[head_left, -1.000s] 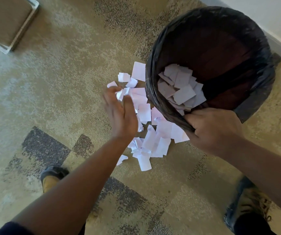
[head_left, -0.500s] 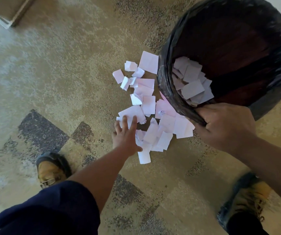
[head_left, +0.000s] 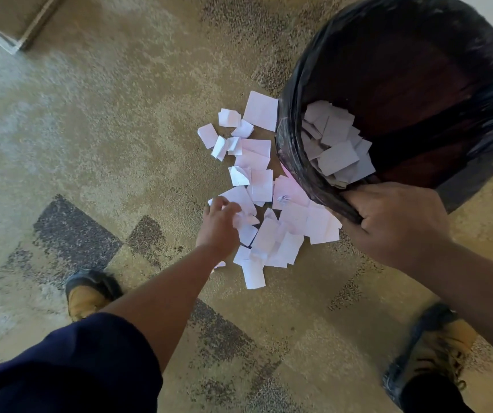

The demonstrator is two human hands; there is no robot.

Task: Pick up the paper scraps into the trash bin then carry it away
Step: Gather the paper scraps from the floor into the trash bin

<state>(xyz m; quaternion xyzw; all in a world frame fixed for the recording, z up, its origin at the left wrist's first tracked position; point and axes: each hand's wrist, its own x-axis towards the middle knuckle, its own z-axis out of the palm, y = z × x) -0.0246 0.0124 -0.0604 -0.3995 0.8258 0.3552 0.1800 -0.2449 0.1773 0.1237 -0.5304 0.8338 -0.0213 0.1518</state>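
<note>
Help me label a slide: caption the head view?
Left hand reaches into paper scraps on carpet while right hand tilts the bag-lined trash bin.

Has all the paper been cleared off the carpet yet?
No, a pile of paper scraps lies on the carpet beside the trash bin, with the left hand reaching into it.

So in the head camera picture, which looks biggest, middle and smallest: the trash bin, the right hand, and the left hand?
1. trash bin
2. right hand
3. left hand
The right hand is nearer the camera, so the hands' order is unsure.
</note>
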